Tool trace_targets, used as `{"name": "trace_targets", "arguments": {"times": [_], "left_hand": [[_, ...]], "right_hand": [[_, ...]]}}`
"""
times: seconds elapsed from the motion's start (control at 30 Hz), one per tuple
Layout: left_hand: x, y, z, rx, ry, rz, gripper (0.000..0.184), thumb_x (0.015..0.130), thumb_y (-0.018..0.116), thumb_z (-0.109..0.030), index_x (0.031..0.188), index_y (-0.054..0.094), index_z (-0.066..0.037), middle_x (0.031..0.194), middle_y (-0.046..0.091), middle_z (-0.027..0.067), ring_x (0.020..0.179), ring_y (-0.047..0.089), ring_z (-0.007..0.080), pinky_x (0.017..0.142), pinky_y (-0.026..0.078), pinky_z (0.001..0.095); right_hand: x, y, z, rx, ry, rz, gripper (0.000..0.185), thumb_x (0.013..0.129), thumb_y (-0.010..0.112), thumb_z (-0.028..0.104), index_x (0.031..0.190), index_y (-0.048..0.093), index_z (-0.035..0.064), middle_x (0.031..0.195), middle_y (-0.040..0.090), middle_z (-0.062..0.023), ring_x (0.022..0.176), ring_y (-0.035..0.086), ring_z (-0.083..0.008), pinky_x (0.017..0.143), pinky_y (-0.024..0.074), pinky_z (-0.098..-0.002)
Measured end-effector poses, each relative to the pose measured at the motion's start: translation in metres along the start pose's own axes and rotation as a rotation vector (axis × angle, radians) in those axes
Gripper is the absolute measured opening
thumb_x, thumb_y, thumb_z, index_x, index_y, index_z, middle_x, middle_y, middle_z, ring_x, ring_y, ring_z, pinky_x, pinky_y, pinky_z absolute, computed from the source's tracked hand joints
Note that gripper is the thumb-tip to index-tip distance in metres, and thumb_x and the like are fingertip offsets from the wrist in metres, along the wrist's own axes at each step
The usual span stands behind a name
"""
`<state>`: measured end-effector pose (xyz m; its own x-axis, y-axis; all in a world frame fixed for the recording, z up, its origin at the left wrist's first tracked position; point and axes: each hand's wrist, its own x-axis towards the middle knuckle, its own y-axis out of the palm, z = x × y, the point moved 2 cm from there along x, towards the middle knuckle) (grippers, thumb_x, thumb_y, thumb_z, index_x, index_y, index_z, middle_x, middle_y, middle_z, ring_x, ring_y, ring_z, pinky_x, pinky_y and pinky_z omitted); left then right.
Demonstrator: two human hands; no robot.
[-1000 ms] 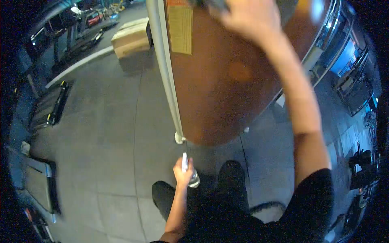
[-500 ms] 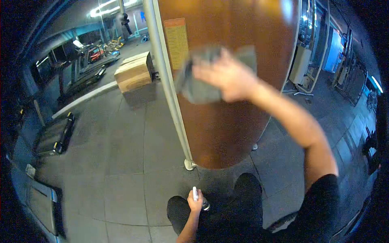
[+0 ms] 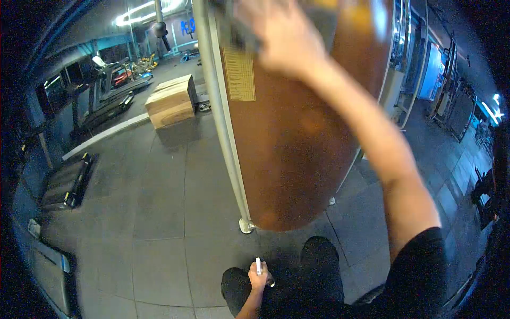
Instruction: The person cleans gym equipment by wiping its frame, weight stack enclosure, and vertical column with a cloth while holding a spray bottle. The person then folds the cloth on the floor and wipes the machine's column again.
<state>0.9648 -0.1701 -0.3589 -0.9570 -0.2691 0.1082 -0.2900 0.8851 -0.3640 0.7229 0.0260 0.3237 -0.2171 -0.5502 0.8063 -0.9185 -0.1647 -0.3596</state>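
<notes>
Gym floor around a brown panel.
Over its upper left, right hand, grip too blurred to tell, on cut-off cloth; below it, left hand grips half-hidden spray bottle, white top pointing panelward.

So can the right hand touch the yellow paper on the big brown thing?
Probably yes: the right hand is close beside the yellow paper, whose lower part is uncovered, though a blurry grey cloth hides its top.

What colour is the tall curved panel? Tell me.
The panel is reddish brown, best seen in the head view.
</notes>
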Motion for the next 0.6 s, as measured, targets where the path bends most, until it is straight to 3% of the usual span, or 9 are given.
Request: {"name": "trace_targets", "arguments": {"times": [0.2, 0.23, 0.33, 0.4, 0.43, 0.47, 0.5, 0.53, 0.6], "left_hand": [[-0.007, -0.004, -0.012, -0.045, 0.012, -0.019, 0.020, 0.090, 0.076, -0.020, 0.088, 0.067, -0.003, 0.069, 0.065, 0.0127, 0.061, 0.065, 0.0275, 0.062, 0.052, 0.0401], [-0.011, -0.006, -0.011, -0.078, -0.087, 0.023, 0.024, 0.093, 0.075, -0.023, 0.089, 0.063, -0.003, 0.069, 0.063, 0.0083, 0.059, 0.059, 0.0190, 0.059, 0.049, 0.0366], [-0.013, -0.014, -0.009, -0.008, 0.016, -0.084, 0.023, 0.092, 0.076, -0.022, 0.089, 0.064, -0.003, 0.070, 0.063, 0.0061, 0.060, 0.058, 0.0159, 0.060, 0.049, 0.0342], [-0.015, -0.012, 0.003, -0.035, -0.016, -0.115, 0.023, 0.091, 0.076, -0.022, 0.087, 0.064, -0.003, 0.070, 0.065, 0.0102, 0.062, 0.062, 0.0231, 0.062, 0.051, 0.0385], [-0.014, -0.009, 0.010, -0.064, -0.045, -0.142, 0.023, 0.091, 0.076, -0.022, 0.085, 0.064, -0.003, 0.071, 0.066, 0.0143, 0.063, 0.066, 0.0302, 0.063, 0.052, 0.0428], [-0.015, -0.006, 0.013, -0.065, -0.056, -0.147, 0.023, 0.091, 0.076, -0.022, 0.085, 0.064, -0.003, 0.071, 0.066, 0.0143, 0.063, 0.066, 0.0302, 0.063, 0.052, 0.0428], [-0.012, -0.005, 0.013, -0.042, -0.048, -0.134, 0.024, 0.091, 0.077, -0.022, 0.085, 0.063, -0.003, 0.072, 0.067, 0.0150, 0.064, 0.066, 0.0309, 0.064, 0.052, 0.0432], [-0.011, -0.006, 0.010, -0.018, -0.042, -0.118, 0.025, 0.091, 0.077, -0.023, 0.085, 0.063, -0.003, 0.073, 0.068, 0.0158, 0.064, 0.067, 0.0317, 0.064, 0.053, 0.0435], [-0.009, -0.014, -0.012, 0.004, -0.037, -0.088, 0.027, 0.092, 0.075, -0.025, 0.085, 0.062, -0.003, 0.074, 0.067, 0.0176, 0.066, 0.067, 0.0357, 0.065, 0.053, 0.0444]], "right_hand": [[-0.227, 0.093, 0.168, -0.068, -0.393, 0.468, 0.086, 0.085, 0.058, 0.027, 0.161, 0.030, -0.0019, 0.170, 0.026, -0.0142, 0.157, 0.025, -0.0290, 0.128, 0.0178, -0.0526], [-0.260, 0.110, 0.186, -0.019, -0.511, 0.495, 0.088, 0.086, 0.057, 0.030, 0.161, 0.026, -0.0048, 0.171, 0.023, -0.0155, 0.157, 0.026, -0.0299, 0.128, 0.0178, -0.0525], [-0.316, 0.148, 0.203, 0.110, -0.769, 0.736, 0.074, 0.088, 0.058, 0.022, 0.154, 0.040, -0.0066, 0.148, 0.054, -0.0193, 0.143, 0.045, -0.0321, 0.128, 0.0174, -0.0501], [-0.263, 0.130, 0.177, 0.518, -0.519, 0.885, 0.060, 0.086, 0.060, 0.015, 0.141, 0.053, -0.0074, 0.125, 0.065, -0.0182, 0.129, 0.055, -0.0320, 0.127, 0.0205, -0.0507], [-0.216, 0.111, 0.162, 0.385, -0.512, 0.858, 0.055, 0.080, 0.063, 0.010, 0.133, 0.060, -0.0046, 0.120, 0.066, -0.0183, 0.123, 0.059, -0.0322, 0.126, 0.0237, -0.0525], [-0.189, 0.110, 0.127, 0.405, -0.485, 0.479, 0.059, 0.079, 0.063, 0.011, 0.136, 0.059, -0.0007, 0.122, 0.065, -0.0178, 0.124, 0.058, -0.0316, 0.124, 0.0278, -0.0543], [-0.118, 0.064, 0.103, 0.189, -0.469, 0.483, 0.073, 0.073, 0.067, 0.012, 0.145, 0.056, 0.0092, 0.125, 0.066, -0.0151, 0.125, 0.058, -0.0332, 0.127, 0.0229, -0.0550], [-0.068, 0.051, 0.068, 0.106, -0.487, 0.185, 0.076, 0.072, 0.068, 0.012, 0.147, 0.055, 0.0130, 0.136, 0.065, -0.0131, 0.127, 0.057, -0.0357, 0.125, 0.0244, -0.0579], [0.039, -0.027, 0.019, -0.262, -0.375, 0.129, 0.075, 0.080, 0.071, 0.026, 0.151, 0.050, 0.0124, 0.157, 0.046, -0.0154, 0.146, 0.038, -0.0340, 0.126, 0.0211, -0.0562]]}}
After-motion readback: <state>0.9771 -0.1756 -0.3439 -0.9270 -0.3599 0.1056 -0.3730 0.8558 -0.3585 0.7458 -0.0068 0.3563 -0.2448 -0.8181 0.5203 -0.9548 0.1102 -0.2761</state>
